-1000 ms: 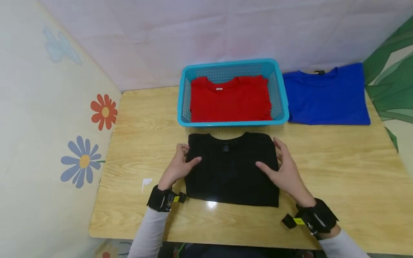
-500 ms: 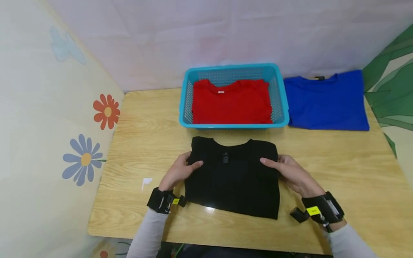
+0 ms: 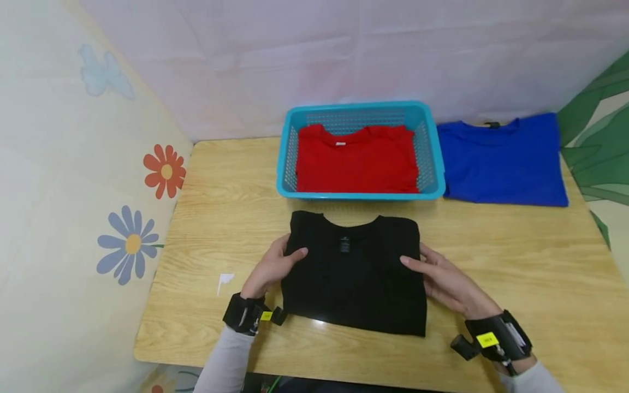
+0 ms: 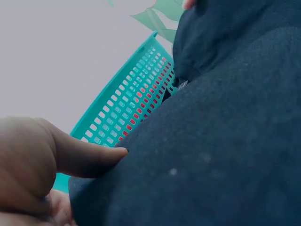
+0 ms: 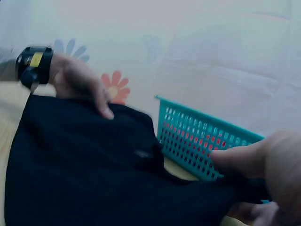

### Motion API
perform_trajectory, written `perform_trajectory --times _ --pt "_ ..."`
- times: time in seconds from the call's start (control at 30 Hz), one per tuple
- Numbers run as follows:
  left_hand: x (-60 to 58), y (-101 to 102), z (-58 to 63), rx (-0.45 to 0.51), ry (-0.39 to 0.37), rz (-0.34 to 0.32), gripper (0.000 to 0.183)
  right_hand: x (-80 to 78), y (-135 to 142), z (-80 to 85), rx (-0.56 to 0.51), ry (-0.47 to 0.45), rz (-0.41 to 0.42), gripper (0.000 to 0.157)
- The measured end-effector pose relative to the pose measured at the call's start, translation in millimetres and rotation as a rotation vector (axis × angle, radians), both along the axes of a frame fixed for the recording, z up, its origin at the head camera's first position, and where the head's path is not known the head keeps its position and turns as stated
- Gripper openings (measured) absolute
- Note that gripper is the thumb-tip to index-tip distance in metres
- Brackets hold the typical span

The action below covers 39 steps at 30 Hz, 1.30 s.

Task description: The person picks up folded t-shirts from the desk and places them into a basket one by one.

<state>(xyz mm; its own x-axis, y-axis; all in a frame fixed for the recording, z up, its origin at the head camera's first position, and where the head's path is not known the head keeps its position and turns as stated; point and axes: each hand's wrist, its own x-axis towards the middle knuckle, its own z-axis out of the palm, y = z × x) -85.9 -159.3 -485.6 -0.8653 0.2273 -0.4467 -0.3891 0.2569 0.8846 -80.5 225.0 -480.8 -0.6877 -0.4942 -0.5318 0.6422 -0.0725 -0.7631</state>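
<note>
A folded black T-shirt (image 3: 354,284) is held by its two sides in front of the basket, neckline toward the basket. My left hand (image 3: 273,266) pinches its left side, thumb on top and fingers underneath. On the right side my right hand (image 3: 452,285) grips the shirt the same way; in the right wrist view the cloth (image 5: 84,160) sags between the hands. Behind it stands a blue plastic basket (image 3: 361,196) with a folded red T-shirt (image 3: 356,164) inside. The fingers beneath the black cloth are mostly hidden.
A folded blue T-shirt (image 3: 503,161) lies on the wooden table (image 3: 231,191) right of the basket, close beside it. A small white mark (image 3: 225,278) shows on the table at left. Walls border the table at the back and left.
My right hand has moved lower and its fingers have closed around the black shirt's right side. The shirt has shifted slightly toward me, and the whole view has tilted a little upward.
</note>
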Motion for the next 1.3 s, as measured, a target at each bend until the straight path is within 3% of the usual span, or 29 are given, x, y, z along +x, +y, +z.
perform_trajectory --times 0.17,0.37,0.57,0.8,1.0,1.3 --pt "2.5 1.4 -0.6 -0.036 -0.006 -0.019 0.062 6.0 -1.2 -3.0 0.039 0.048 0.132 0.081" --pt "2.0 0.1 1.3 -0.039 0.001 -0.111 0.073 9.2 -4.3 0.2 0.164 0.171 0.089 0.074" --pt "1.3 -5.3 7.7 -0.05 0.068 -0.222 0.077 10.6 -4.9 9.5 0.338 0.344 0.12 0.069" --pt "3.0 -12.0 35.6 -0.015 0.099 -0.274 0.074 10.3 2.8 38.7 0.457 0.537 0.182 0.06" --pt "5.5 -16.7 57.0 0.036 0.117 -0.345 0.07 12.4 10.7 66.0 0.479 0.546 0.182 0.056" --pt "-2.3 -17.2 81.8 0.084 0.218 -0.343 0.067 2.8 13.7 81.4 0.505 0.559 0.115 0.054"
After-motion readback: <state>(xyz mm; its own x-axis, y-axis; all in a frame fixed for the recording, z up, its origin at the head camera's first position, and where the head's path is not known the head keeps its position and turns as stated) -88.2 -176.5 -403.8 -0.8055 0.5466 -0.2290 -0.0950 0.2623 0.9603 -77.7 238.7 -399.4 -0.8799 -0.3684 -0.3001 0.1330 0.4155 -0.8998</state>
